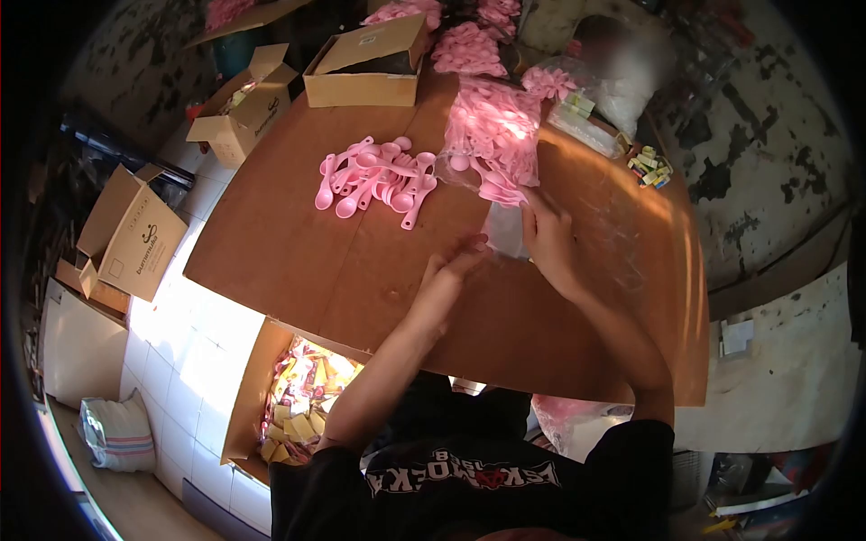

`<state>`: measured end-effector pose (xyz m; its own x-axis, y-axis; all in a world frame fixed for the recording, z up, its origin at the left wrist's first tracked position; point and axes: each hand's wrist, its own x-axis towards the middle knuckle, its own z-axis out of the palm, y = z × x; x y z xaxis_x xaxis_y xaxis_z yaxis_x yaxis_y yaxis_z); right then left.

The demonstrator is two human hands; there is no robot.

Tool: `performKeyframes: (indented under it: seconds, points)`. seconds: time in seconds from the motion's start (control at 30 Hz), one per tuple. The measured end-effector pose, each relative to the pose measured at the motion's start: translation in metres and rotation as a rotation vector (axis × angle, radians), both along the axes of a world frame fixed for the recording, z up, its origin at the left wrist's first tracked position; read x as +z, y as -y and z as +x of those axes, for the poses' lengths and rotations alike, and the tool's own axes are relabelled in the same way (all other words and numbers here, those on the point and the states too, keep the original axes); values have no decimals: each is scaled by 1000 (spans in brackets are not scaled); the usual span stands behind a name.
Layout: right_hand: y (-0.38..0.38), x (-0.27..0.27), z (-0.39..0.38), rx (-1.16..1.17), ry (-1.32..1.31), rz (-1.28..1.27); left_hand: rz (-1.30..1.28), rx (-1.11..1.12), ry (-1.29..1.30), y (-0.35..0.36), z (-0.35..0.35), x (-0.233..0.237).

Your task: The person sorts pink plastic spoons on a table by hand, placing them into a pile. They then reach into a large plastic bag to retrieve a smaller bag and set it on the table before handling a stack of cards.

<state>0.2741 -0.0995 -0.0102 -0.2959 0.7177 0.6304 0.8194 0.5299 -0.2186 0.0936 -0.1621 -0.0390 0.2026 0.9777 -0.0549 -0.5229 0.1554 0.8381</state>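
A small clear plastic bag point(508, 233) spans the gap between my two hands above the brown table point(361, 270). My left hand point(451, 270) pinches its left edge with the fingertips. At the bag's upper right, my right hand point(550, 236) has its fingers closed on the edge, close to some loose pink measuring spoons point(502, 189). Those spoons spill from the mouth of a large clear sack of pink spoons point(494, 126). Left of the sack lies a loose pile of pink measuring spoons point(379, 180).
An open cardboard box point(365, 86) stands at the table's back edge. More cartons point(144, 234) are on the floor at left. Below the front edge, a box point(248, 397) holds many small packets. Small yellow-green boxes point(649, 169) lie at the right; another person point(622, 77) is behind.
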Motion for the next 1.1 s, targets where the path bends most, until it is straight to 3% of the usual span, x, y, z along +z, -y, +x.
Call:
performKeyframes:
  seconds: [0.03,0.07,0.13,0.23,0.37,0.43,0.5,0.57,0.6,0.67,0.73,0.77,0.83,1.1]
  points:
    - [11,5,-2,0,-107,-102,-131,-102,164,-1,7,-1]
    - [21,5,-4,8,-105,-104,-132,-94,167,-2,13,0]
    - [40,4,-10,58,-400,-389,-297,-85,248,-3,25,1]
    - [72,6,-27,240,-629,-432,-203,20,361,1,33,5]
    - [79,-8,-35,325,-389,-311,43,228,537,10,30,7]
    - [84,29,-45,398,-139,-327,83,302,485,12,15,-2]
    - [75,20,-47,526,-195,-313,106,318,498,14,-1,-11]
    - [53,17,-51,520,-410,-385,43,385,445,11,-15,-16]
    - [37,25,-50,393,-314,-393,88,386,432,10,-19,-14]
    - [-18,13,-47,285,-106,-109,125,398,420,11,-26,-9]
    - [-75,-15,-34,81,95,-144,207,287,371,13,-34,-8]
    - [-84,-15,-32,86,96,-145,206,292,371,14,-38,-8]
    - [-97,-13,-31,-166,447,-295,284,200,353,14,-44,-8]
    - [-102,-18,-37,-209,413,-287,326,170,390,10,-79,-10]
